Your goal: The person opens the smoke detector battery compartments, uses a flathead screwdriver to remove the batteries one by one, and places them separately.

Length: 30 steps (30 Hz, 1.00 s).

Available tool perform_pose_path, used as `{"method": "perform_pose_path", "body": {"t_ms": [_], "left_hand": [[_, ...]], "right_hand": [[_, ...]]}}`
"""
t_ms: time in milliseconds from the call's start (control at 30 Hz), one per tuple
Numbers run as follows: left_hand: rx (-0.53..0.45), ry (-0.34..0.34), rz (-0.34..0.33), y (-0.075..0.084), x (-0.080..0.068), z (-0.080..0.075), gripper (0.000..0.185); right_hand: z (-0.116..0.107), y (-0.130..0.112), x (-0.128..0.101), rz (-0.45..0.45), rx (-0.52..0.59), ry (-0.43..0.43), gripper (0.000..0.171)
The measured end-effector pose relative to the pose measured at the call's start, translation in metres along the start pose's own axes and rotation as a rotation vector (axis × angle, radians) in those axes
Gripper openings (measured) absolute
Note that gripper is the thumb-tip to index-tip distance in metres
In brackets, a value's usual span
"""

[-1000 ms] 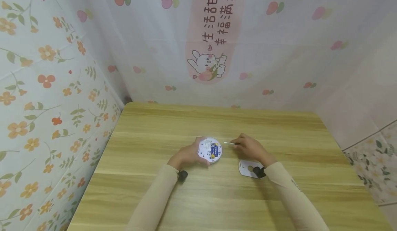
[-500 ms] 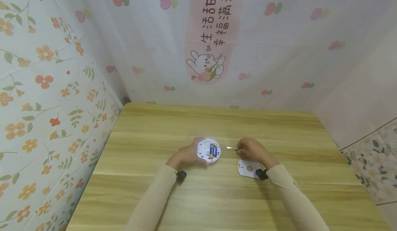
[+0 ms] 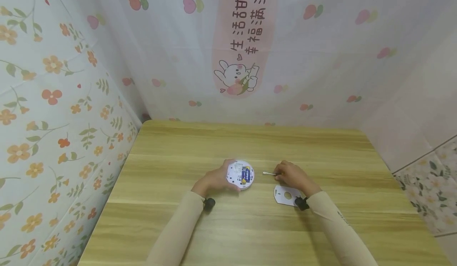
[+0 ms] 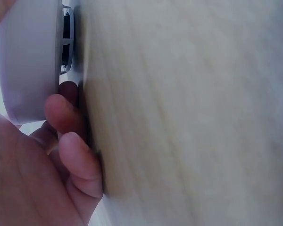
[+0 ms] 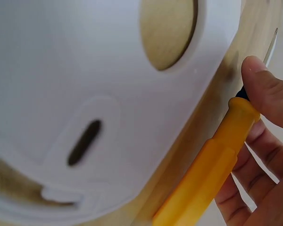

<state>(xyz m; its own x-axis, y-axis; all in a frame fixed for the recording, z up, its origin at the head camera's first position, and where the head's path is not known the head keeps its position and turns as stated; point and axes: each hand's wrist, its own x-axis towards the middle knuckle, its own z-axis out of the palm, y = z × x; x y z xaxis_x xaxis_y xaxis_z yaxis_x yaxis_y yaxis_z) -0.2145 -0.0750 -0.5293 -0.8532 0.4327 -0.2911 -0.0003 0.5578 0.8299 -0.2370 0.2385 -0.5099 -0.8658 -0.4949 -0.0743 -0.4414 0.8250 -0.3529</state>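
Observation:
A round white device (image 3: 240, 174) with a blue part inside lies open-side up on the wooden table (image 3: 250, 226). My left hand (image 3: 216, 178) grips its left edge; the left wrist view shows the white device (image 4: 30, 61) from the side with my fingers (image 4: 66, 117) curled under it. My right hand (image 3: 290, 175) holds a small screwdriver (image 3: 270, 173), whose metal tip points left toward the device and stops short of it. Its yellow handle (image 5: 212, 174) shows in the right wrist view. A flat white cover plate (image 3: 285, 195) with a round hole lies by my right wrist.
Flowered plastic sheets (image 3: 53, 99) wall in the table on the left, back and right. The cover plate (image 5: 108, 94) fills most of the right wrist view. A black wrist camera (image 3: 209, 203) sits on each sleeve.
The screwdriver tip has drawn back slightly right, away from the device. My left hand keeps its hold and the device has hardly moved.

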Motion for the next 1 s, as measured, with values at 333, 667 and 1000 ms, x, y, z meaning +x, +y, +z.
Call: {"method": "perform_pose_path", "body": {"t_ms": [333, 667, 1000], "left_hand": [[0.009, 0.011, -0.001, 0.000, 0.000, 0.001, 0.119], [0.032, 0.014, 0.007, 0.000, -0.001, 0.000, 0.120], [0.009, 0.001, -0.010, 0.002, -0.001, -0.001, 0.121]], "right_hand": [[0.005, 0.004, 0.000, 0.034, -0.002, -0.002, 0.011], [-0.001, -0.001, 0.002, 0.017, 0.062, 0.007, 0.018], [-0.006, -0.009, 0.005, -0.012, 0.069, 0.002, 0.022]]}}
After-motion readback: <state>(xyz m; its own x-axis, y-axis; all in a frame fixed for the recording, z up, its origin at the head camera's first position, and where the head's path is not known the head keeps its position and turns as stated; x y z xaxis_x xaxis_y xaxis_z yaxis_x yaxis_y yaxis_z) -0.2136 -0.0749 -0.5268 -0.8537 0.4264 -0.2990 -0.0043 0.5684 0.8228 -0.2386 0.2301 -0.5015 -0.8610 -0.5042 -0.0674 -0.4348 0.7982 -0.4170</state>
